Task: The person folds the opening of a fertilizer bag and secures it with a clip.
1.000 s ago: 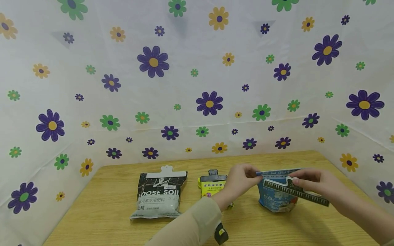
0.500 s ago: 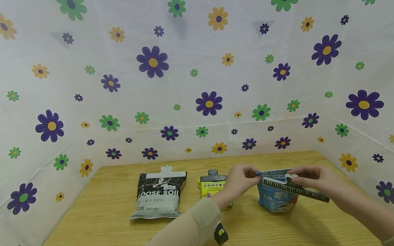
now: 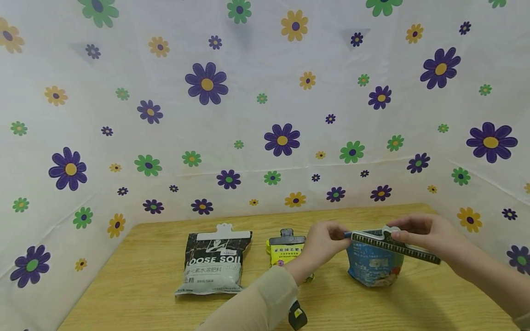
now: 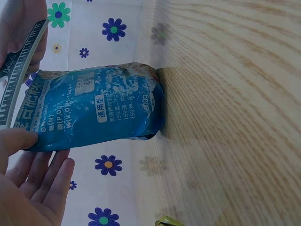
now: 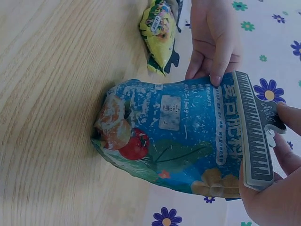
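Observation:
A blue fertilizer bag [image 3: 372, 266], printed with vegetables, stands on the table in front of me. My left hand [image 3: 325, 241] pinches its upper left corner between thumb and fingers. A long bag clip [image 3: 372, 240] with a piano-key pattern lies along the bag's top edge. My right hand [image 3: 430, 234] grips the clip by its handle, thumb on the near side. In the right wrist view the clip [image 5: 254, 136] overlaps the top strip of the bag [image 5: 174, 132]. The left wrist view shows the thumb pressed on the bag's corner, with the other fingers behind.
Left of the bag stands a yellow packet [image 3: 275, 250] with a black clip on top, partly behind my left arm. Farther left is a black and grey soil bag [image 3: 211, 271] with a white clip. A black object [image 3: 297, 316] lies by my left sleeve. Flowered cloth encloses the table.
My right hand has raised the bag clip from in front of the bag to its top edge, which the clip now covers in the head view. My left hand has stayed at the corner.

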`<state>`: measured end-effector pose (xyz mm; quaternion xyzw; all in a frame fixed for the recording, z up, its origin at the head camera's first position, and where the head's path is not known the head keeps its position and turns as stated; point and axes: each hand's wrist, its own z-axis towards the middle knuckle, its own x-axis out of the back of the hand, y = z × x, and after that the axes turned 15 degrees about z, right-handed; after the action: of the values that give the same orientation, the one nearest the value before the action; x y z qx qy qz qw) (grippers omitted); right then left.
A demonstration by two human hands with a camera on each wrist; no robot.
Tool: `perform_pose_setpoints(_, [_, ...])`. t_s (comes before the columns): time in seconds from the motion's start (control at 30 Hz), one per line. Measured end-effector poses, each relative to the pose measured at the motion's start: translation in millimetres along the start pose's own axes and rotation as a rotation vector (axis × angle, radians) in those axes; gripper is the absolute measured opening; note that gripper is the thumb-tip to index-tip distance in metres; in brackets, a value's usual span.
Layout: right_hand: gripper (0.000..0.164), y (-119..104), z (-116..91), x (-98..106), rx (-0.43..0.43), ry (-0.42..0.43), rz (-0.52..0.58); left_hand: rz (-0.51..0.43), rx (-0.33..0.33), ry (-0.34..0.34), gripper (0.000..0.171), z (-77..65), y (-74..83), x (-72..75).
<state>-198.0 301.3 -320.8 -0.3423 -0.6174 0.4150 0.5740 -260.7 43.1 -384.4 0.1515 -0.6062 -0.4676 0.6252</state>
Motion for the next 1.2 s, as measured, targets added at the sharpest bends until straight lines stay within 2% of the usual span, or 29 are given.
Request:
perform_pose_setpoints(0.37, [0.042,5,7,-3,0.096,0.065,0.09,0.006,0.004,-0.011,0.007,0.0,-0.7,-1.8])
perform_pose_setpoints(0.87, [0.043,2,17,4,0.164,0.07,0.023,0.027,-0.01,-0.004,0.009,1.1,-0.9,-0.5])
perform_pose_setpoints(1.2, [0.041,0,19,6,0.205,0.062,0.026,0.025,-0.02,-0.002,0.009,1.3,-3.3,-1.7])
